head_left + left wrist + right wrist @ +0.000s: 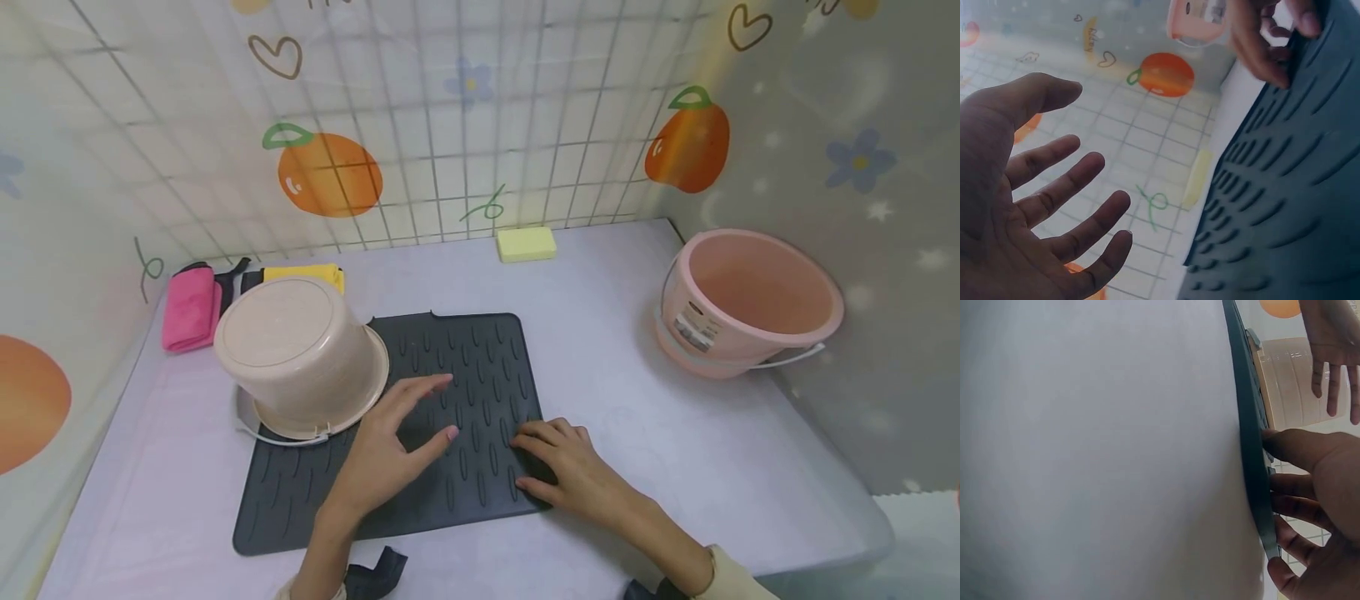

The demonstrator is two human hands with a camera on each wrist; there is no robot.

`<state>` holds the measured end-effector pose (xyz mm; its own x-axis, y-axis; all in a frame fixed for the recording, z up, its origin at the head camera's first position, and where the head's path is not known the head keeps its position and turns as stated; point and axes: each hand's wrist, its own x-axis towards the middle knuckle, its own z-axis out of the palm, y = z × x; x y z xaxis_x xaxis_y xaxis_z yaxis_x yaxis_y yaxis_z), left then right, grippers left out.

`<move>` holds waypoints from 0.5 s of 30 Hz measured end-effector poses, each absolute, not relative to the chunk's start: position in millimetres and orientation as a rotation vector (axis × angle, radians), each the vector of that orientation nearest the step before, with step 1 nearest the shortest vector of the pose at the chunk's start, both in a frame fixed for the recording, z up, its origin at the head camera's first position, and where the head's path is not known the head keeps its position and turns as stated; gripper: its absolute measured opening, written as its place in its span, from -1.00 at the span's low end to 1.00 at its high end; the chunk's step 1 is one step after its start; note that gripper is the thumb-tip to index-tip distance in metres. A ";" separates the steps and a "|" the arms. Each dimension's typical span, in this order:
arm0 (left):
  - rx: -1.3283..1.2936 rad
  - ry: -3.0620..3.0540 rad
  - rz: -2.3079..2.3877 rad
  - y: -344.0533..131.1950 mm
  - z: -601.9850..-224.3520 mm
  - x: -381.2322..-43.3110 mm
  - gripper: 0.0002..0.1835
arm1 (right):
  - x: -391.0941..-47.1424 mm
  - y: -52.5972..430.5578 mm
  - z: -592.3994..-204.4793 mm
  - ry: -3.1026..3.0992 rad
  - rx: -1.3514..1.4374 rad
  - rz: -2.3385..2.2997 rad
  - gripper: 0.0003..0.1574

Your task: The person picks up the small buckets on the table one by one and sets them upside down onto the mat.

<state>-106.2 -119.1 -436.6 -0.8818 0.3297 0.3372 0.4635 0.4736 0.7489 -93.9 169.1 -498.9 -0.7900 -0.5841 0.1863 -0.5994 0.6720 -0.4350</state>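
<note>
A dark grey ridged rubber mat (pixel 480 400) lies on the table. My left hand (pixel 386 446) hovers over its middle with thumb and fingers spread and nothing between them; in the left wrist view the left hand (pixel 1041 194) shows its bare palm. The fingertips of my right hand (pixel 577 471) touch the mat along its right edge. From the right wrist view, the thumb and fingers of the right hand (pixel 1322 500) rest at that edge, loosely bent. Left of my left hand, an upturned beige bucket (pixel 300 350) sits partly on the mat.
A pink bucket (pixel 742 292) with a grey handle stands upright at the table's right side. A pale yellow sponge (pixel 527 244) lies near the back edge. Folded pink (pixel 191 308) and yellow cloths (pixel 307 273) lie behind the beige bucket. Printed curtains enclose the table.
</note>
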 end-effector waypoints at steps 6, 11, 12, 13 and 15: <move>-0.679 -2.552 -1.436 -111.4 -454.8 -98.3 -0.40 | -94.5 168.8 -497.6 -2.883 1.001 0.762 -0.39; -0.663 -2.551 -1.479 -105.7 -466.7 -92.8 -0.40 | -94.7 168.8 -497.2 -2.887 1.001 0.752 -0.39; -0.661 -2.553 -1.482 -104.6 -468.8 -91.9 -0.40 | -94.6 169.0 -497.3 -2.886 1.001 0.749 -0.40; -0.659 -2.555 -1.488 -103.7 -470.9 -90.9 -0.40 | -94.5 169.2 -497.4 -2.885 1.000 0.747 -0.40; -0.647 -2.566 -1.491 -101.8 -474.6 -88.9 -0.40 | -94.3 169.4 -497.8 -2.878 1.003 0.746 -0.40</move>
<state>-88.9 -101.8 -474.6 -0.9040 0.3080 0.2967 0.4103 0.4290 0.8048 -94.3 169.4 -497.8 -0.7958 -0.5854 0.1552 -0.5870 0.6827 -0.4352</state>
